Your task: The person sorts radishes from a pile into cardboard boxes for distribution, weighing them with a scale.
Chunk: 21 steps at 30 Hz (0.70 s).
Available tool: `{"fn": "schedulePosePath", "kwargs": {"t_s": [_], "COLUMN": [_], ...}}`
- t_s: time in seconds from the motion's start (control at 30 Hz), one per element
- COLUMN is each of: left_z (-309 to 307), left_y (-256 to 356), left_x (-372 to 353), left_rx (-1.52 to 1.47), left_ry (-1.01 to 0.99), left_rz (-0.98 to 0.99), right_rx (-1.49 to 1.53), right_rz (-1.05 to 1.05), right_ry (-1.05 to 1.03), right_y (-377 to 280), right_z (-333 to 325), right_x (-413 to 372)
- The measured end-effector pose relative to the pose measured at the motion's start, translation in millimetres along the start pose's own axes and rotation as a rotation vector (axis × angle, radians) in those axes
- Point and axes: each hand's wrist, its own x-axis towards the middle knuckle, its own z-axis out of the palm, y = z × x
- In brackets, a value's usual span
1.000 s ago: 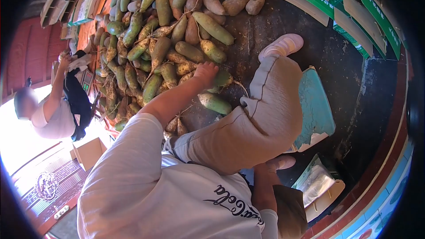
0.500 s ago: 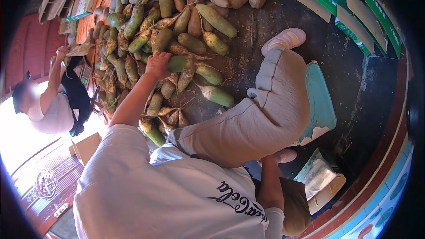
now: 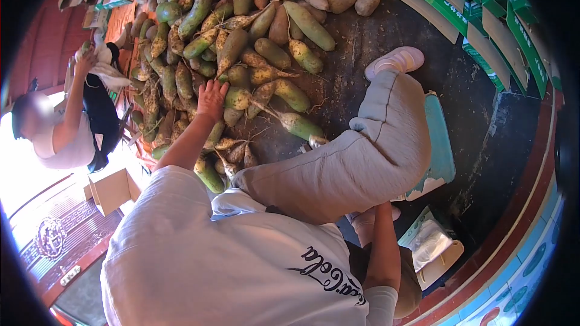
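My left hand point(image 3: 212, 99) reaches into the edge of a big heap of green radishes point(image 3: 196, 13). Its fingers are spread and rest on the heap. Just to the right of the fingers lies a green radish point(image 3: 237, 98) with a yellowish end. Beyond it are more green radishes point(image 3: 292, 95), soil-stained and with thin roots. One long green radish point(image 3: 300, 125) points toward my bent leg point(image 3: 338, 163). My right forearm point(image 3: 383, 247) goes down behind that leg, which hides my right hand.
Green cardboard boxes point(image 3: 477, 24) stand at the upper right. A turquoise stool point(image 3: 440, 145) is beside my leg, with an open box holding clear plastic point(image 3: 430, 241) near it. At left, another person point(image 3: 66, 130) holds up something greenish. A brown carton point(image 3: 112, 190) stands below them.
My left hand has let go of the green radish it was touching, and its fingers are now spread. That radish seems turned. The other person has raised a hand holding something.
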Motion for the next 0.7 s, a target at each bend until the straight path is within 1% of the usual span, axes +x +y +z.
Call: {"fn": "schedulePosePath", "kwargs": {"t_s": [0.03,0.13,0.17,0.27,0.37,0.47,0.67,0.7], "left_z": [-3,5,15,12,35,36,45,45], "left_y": [4,14,18,32,46,46,44,44], "left_x": [-5,-14,-13,-23,-27,-30,-40,-42], "left_rx": [0.007,-0.006,-0.008,-0.015,0.016,-0.057,-0.145,-0.139], "left_ry": [-0.001,-0.036,-0.088,-0.171,-0.085,-0.111,-0.069,-0.087], "left_rz": [-0.014,0.095,0.137,0.21,0.262,0.237,0.196,0.198], "right_rx": [-0.005,-0.043,-0.057,-0.087,-0.09,-0.095,-0.115,-0.117], "right_rz": [-0.017,-0.045,-0.046,-0.042,-0.031,-0.023,-0.018,-0.018], "right_ry": [-0.016,-0.071,-0.087,-0.098,-0.099,-0.092,-0.087,-0.085], "right_y": [-6,-20,-25,-33,-30,-26,-20,-20], "right_z": [4,19,25,33,32,28,27,27], "right_x": [6,16,18,25,27,25,16,15]}}
